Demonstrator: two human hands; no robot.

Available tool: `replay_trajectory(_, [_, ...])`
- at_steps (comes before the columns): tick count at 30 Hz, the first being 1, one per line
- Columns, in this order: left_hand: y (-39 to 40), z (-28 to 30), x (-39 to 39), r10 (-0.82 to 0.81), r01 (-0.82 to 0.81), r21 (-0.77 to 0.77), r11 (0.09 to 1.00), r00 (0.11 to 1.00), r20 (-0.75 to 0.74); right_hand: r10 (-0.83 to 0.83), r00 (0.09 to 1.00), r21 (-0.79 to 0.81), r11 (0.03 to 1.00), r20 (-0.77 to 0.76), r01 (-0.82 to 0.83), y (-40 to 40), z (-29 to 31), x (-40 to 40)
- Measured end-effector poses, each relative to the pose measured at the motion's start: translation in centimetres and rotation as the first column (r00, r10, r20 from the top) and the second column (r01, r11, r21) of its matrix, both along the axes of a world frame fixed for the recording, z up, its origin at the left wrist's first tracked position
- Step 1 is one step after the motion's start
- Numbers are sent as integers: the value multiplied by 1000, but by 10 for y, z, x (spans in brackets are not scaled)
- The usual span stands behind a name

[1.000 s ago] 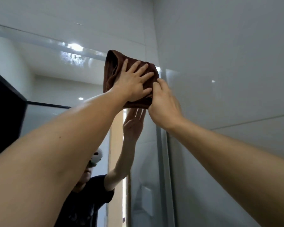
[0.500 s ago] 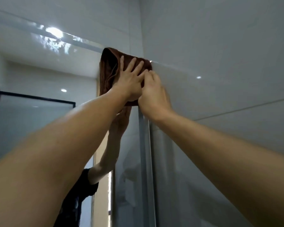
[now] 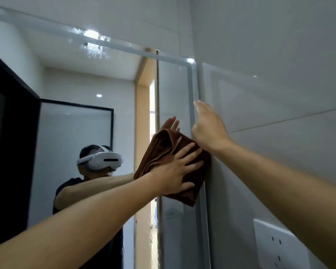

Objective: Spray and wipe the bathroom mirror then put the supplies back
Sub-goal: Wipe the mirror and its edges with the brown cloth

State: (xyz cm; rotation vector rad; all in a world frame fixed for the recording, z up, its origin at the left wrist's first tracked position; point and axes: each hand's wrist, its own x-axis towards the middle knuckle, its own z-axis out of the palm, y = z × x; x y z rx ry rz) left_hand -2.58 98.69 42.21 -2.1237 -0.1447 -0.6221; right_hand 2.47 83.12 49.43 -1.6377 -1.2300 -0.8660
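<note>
- Far left is mostly mirror (image 3: 85, 78), with some wet-looking streaks or droplets up near the top edge around the reflected ceiling light. That patch looks like it hasn't been wiped, though I can't be sure from here.
- Moving right, the left hand (image 3: 177, 171) is the grip doing the actual work: fingers spread and pretty much straight, palm pressing flat on the brown cloth (image 3: 159, 152). It's not clutching it, just pinning it against the glass.
- The cloth is folded into a thick pad and sits at the mirror's right edge, about mid-height in view, its right side running over the pale frame strip (image 3: 191, 84). Its long side slants from upper left down to lower right (roughly along the left forearm).
- Just right of and above the cloth, the right hand (image 3: 208, 129) is on the frame strip by the tiled wall (image 3: 279, 55). It touches the cloth's upper right corner or comes very close, fingers pointing up; it doesn't seem to hold anything, but the fingertips are blurred, so I can't tell for sure.
- What matters, I'd say: the unwiped glass lies up and to the left of the cloth, so the next stroke has to head away from the frame, and the left hand is the one placed to drive it.
- Lower right there's a white wall socket (image 3: 279, 247), worth keeping drips off.
- No spray bottle in view, so putting things back looks a way off.
</note>
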Motion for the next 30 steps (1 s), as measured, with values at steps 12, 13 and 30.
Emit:
replay_trajectory(12, [0,122,-31,217,-255,-31,967,749,626,-22,1000,15,1000,19,22,-10,-6,-3])
replay_trajectory(13, [-1,105,-25,203,-236,-32,971,749,630,-22,1000,7,1000,15,22,-8,-9,-3])
replay_trajectory(30, [9,-108,3,-39,41,24,999,997,-69,-57,998,-133,990,-13,54,-24,-51,-10])
